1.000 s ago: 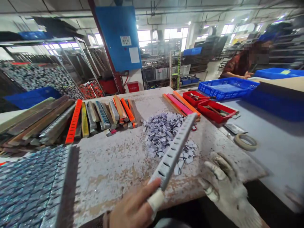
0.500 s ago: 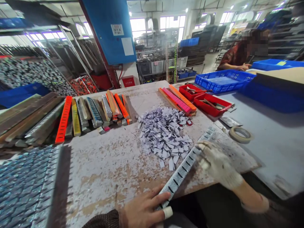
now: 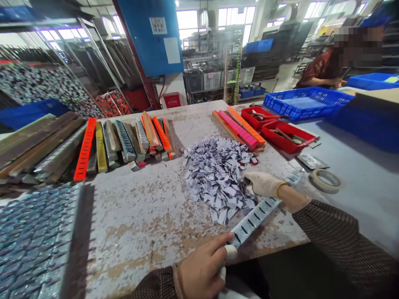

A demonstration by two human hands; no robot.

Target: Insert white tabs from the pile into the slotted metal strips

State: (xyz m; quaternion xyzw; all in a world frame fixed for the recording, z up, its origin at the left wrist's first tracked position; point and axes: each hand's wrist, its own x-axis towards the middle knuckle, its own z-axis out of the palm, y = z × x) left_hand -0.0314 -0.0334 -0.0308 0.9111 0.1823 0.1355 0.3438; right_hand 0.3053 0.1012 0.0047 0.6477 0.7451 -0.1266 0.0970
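My left hand (image 3: 204,265), with white wraps on its fingers, is closed around the near end of a silver, glittery strip (image 3: 257,218) with dark slots along it. The strip slants up to the right and passes under my right wrist; its far end shows beyond. My right hand (image 3: 264,184), in a white glove, reaches over the strip to the right edge of a heap of small white pieces (image 3: 215,166). Its fingers are curled together against the heap, and whatever they pinch is hidden.
Slotted strips on wooden bars (image 3: 124,141) lie at the back left, above shiny blue-grey rows (image 3: 34,241). Behind the heap are pink and orange bars (image 3: 238,128), red trays (image 3: 286,137) and a blue crate (image 3: 307,104). A tape roll (image 3: 326,180) lies right. A person (image 3: 324,68) sits beyond.
My right hand has left the strip and moved up and left to the heap's edge. My left hand still holds the strip, which has shifted slightly right in view.
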